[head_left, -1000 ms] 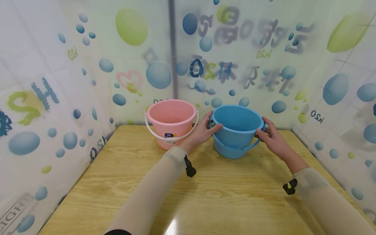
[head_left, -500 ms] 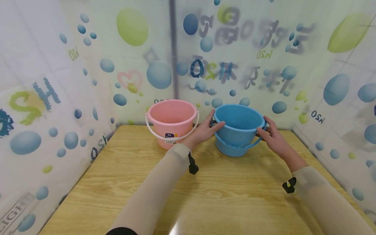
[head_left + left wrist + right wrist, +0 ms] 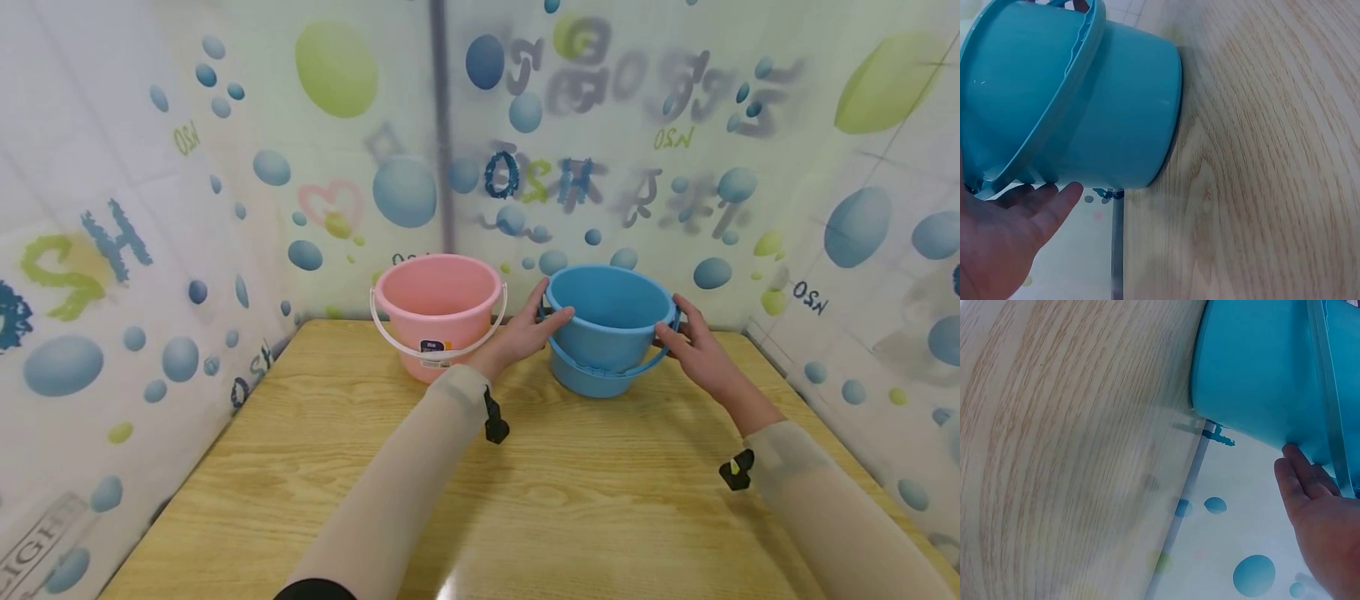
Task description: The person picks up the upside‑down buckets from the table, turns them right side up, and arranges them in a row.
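A blue bucket (image 3: 600,358) stands upright at the back of the wooden table, its blue handle hanging down across the front. My left hand (image 3: 522,333) holds its left side, thumb on the front of the rim and fingers further back. On the opposite side my right hand (image 3: 699,350) grips near the rim and the handle's end, thumb in front. In the left wrist view several fingertips (image 3: 1066,197) lie along the bucket's wall. The right wrist view has fingers (image 3: 1297,472) against the wall below the rim. The bucket's base is right at the tabletop.
A pink bucket (image 3: 442,333) with a white handle (image 3: 390,340) and a dark label stands just left of the blue one, partly behind my left wrist. The wooden table (image 3: 585,500) is bordered by patterned curtains (image 3: 637,208) at the back and both sides.
The blue bucket has shifted slightly right and back, away from the pink one, with both hands staying on it. Over the last half second it has barely moved. The pink bucket stays put.
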The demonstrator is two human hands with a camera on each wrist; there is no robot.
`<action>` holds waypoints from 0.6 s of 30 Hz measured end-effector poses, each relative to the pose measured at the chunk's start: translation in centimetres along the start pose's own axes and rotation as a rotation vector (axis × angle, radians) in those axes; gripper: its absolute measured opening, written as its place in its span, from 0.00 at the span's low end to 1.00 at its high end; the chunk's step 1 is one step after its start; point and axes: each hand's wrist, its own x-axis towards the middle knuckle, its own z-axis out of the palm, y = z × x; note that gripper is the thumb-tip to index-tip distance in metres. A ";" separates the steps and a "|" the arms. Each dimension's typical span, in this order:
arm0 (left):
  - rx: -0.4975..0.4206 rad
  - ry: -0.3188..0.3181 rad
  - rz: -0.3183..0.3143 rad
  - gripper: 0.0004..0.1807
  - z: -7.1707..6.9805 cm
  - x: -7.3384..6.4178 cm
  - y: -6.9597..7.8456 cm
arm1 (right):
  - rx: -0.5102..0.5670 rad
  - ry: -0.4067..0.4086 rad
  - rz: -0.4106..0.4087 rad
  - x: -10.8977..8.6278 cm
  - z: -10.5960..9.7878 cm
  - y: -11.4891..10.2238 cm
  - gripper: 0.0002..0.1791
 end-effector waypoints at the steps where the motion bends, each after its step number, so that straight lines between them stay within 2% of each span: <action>1: -0.005 -0.001 -0.001 0.52 0.0 0.0 0.0 | 0.000 0.000 0.000 0.0 0.0 0.0 0.48; 6: -0.025 0.010 -0.009 0.52 0.0 0.0 -0.1 | -0.001 -0.003 0.002 -0.1 0.0 0.0 0.48; 11: 0.021 0.039 -0.020 0.53 0.2 -0.1 -0.1 | -0.012 -0.001 0.007 -0.1 0.0 0.2 0.48; 18: 0.060 0.063 -0.001 0.52 0.3 0.0 -0.1 | -0.010 -0.003 0.007 0.0 0.0 0.1 0.48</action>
